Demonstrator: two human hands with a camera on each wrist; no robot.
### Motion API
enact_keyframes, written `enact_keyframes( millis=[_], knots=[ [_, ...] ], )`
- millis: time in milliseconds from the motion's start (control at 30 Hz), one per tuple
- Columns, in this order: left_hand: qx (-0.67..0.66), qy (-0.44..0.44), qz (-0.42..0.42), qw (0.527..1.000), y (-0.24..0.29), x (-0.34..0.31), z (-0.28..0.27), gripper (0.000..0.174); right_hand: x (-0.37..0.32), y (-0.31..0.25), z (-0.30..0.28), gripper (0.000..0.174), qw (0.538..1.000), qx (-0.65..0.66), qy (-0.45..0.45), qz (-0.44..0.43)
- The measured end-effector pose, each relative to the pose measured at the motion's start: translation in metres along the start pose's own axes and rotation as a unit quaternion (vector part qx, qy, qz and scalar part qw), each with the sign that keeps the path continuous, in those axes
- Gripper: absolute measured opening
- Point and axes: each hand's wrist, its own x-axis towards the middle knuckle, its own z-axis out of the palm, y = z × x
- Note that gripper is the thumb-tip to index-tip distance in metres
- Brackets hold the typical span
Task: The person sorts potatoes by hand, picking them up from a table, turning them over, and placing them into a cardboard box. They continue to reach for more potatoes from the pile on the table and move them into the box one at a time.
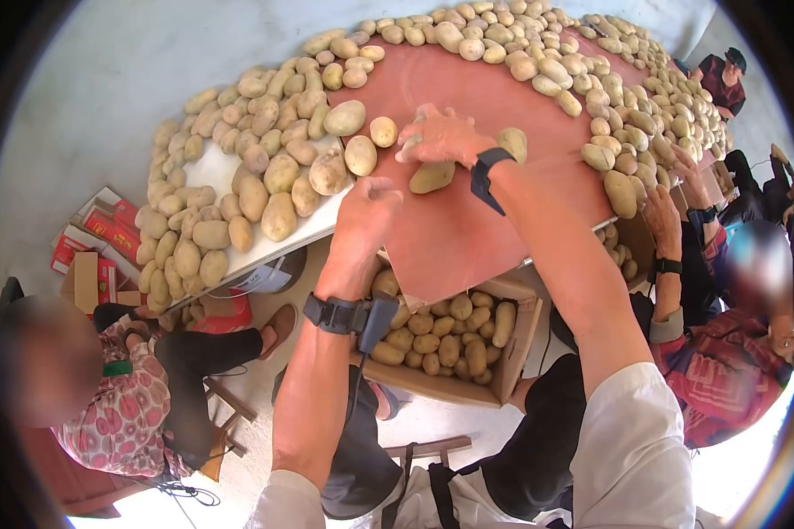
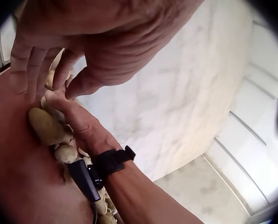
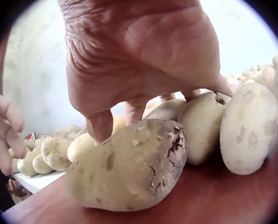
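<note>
My right hand [image 1: 441,137] reaches over the red tabletop [image 1: 468,242] with its fingers spread. Beneath its palm lies a long potato [image 1: 431,178], whose cracked, scabby end shows on the same large potato [image 3: 129,165] in the right wrist view. Its fingertips hang just behind that potato. Another potato [image 1: 513,144] sits by the wristband. Nearer to me, the left hand [image 1: 368,212] hovers at the table's corner; the left wrist view shows its fingers [image 2: 22,70] loosely extended, holding nothing. Ahead of it stand a round potato [image 1: 360,155] and a smaller one [image 1: 383,132].
Heaps of potatoes [image 1: 278,176] cover the white board at left and line the far edge. A cardboard box [image 1: 516,353] of potatoes stands below the table's front edge. People sit close on both sides, one with a hand [image 1: 662,225] at the table's right edge.
</note>
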Motion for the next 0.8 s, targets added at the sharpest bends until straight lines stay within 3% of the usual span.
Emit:
enact_keyframes(
  millis=[100, 200, 300, 367, 433, 500, 633, 667, 767, 800],
  knots=[
    [0.082, 0.005, 0.024, 0.996, -0.011, 0.006, 0.01, 0.051, -0.011, 0.003, 0.02, 0.056, 0.999, -0.012, 0.033, -0.013],
    [0.116, -0.012, 0.02, 0.993, -0.015, 0.003, 0.02, 0.052, -0.023, 0.003, 0.046, 0.055, 0.987, -0.025, 0.14, -0.068],
    [0.109, -0.066, 0.093, 0.987, -0.042, 0.015, 0.022, 0.052, -0.035, -0.005, 0.066, 0.047, 0.977, -0.027, 0.197, -0.073],
    [0.223, -0.067, 0.125, 0.964, -0.046, 0.014, 0.028, 0.061, -0.056, -0.013, 0.071, 0.041, 0.977, -0.008, 0.203, -0.061],
    [0.221, -0.048, 0.099, 0.969, -0.039, -0.002, 0.038, 0.071, -0.07, -0.015, 0.082, 0.039, 0.978, -0.02, 0.203, -0.047],
    [0.305, -0.009, 0.095, 0.948, -0.026, -0.019, 0.039, 0.077, -0.078, -0.017, 0.095, 0.036, 0.964, 0.026, 0.258, -0.055],
    [0.282, -0.061, 0.062, 0.956, -0.003, -0.038, 0.032, 0.085, -0.101, -0.022, 0.092, 0.043, 0.962, 0.045, 0.265, -0.038],
    [0.286, -0.061, 0.051, 0.955, -0.004, -0.043, 0.029, 0.085, -0.109, -0.021, 0.084, 0.049, 0.981, 0.066, 0.182, -0.019],
    [0.298, -0.076, 0.053, 0.95, -0.008, -0.044, 0.02, 0.079, -0.117, -0.013, 0.105, 0.053, 0.968, 0.13, 0.216, -0.004],
    [0.288, -0.069, 0.085, 0.951, -0.011, -0.045, 0.017, 0.075, -0.126, -0.014, 0.096, 0.059, 0.973, 0.173, 0.153, 0.018]
  ],
)
